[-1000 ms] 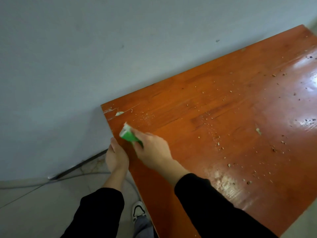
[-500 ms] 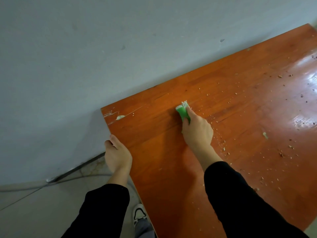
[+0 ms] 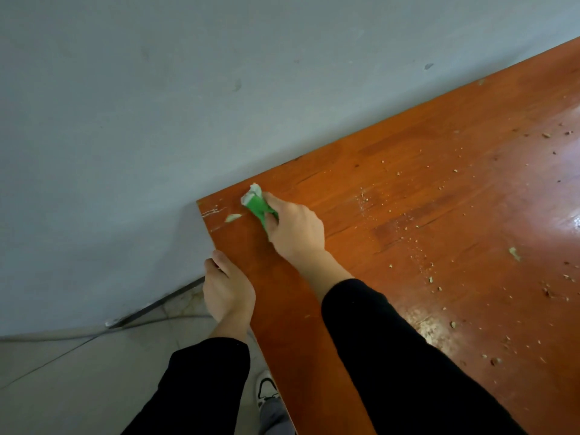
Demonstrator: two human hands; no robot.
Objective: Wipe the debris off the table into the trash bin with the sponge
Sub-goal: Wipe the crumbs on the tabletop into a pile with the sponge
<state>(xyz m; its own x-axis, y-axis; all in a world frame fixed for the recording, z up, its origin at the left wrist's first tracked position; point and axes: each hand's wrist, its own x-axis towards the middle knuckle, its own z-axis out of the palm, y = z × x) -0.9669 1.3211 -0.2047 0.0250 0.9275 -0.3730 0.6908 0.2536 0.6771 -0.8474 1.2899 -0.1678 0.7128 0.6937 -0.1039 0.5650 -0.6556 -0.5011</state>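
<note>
A person's right hand (image 3: pixel 295 229) clenches a green sponge (image 3: pixel 258 206) against the far-left corner of an orange wooden table (image 3: pixel 439 215), beside a pale scrap (image 3: pixel 233 217), while the left hand (image 3: pixel 227 290) curls over the table's edge, apparently bracing; no trash bin is visible.

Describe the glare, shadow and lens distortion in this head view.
Head view: bright glare on the glossy table at the right edge and lower right washes out some debris; a soft shadow falls on the wall left of the table corner; the wide lens bows the floor line; right hand and sponge look sharp.
</note>
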